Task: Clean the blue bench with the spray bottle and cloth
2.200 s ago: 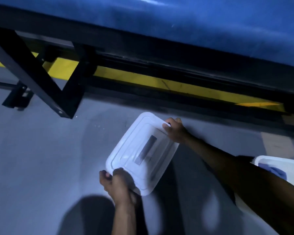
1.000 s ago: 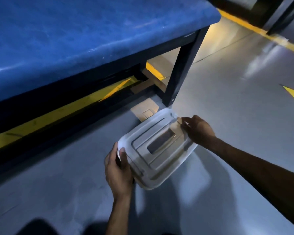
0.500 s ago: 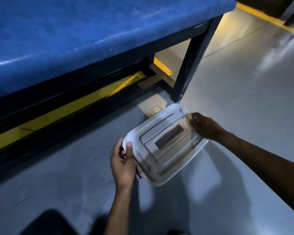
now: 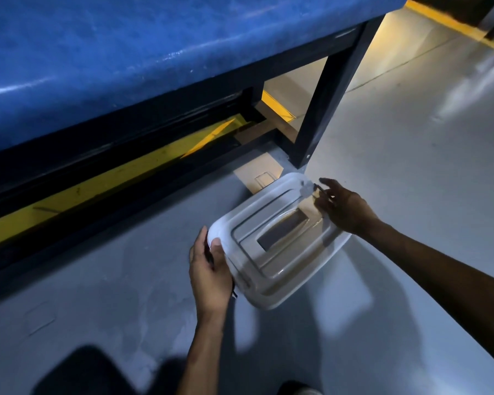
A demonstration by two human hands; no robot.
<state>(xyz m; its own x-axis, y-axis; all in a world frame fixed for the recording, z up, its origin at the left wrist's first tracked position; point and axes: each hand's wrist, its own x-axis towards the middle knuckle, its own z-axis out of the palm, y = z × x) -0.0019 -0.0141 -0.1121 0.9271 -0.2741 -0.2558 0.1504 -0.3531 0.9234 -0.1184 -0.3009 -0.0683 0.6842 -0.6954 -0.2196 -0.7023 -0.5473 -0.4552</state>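
The blue bench (image 4: 126, 52) fills the upper left, its padded top on a black frame. Below it, above the grey floor, I hold a white plastic lid (image 4: 274, 238) with a rectangular recess in its middle. My left hand (image 4: 208, 275) grips the lid's near left edge, thumb on top. At the lid's far right edge is my right hand (image 4: 342, 206), with fingers loosely spread at the rim, seemingly touching it. No spray bottle or cloth is in view.
A black bench leg (image 4: 320, 109) stands just beyond the lid. Yellow floor lines (image 4: 120, 175) run under the bench, and another yellow line (image 4: 445, 21) lies at the top right. A small floor plate (image 4: 260, 175) lies by the leg. Grey floor (image 4: 411, 138) spreads to the right.
My view swung right along the bench to its end leg, and the white bin with blue things inside left the view. The lid stayed in both hands; my right fingers have loosened at the rim.
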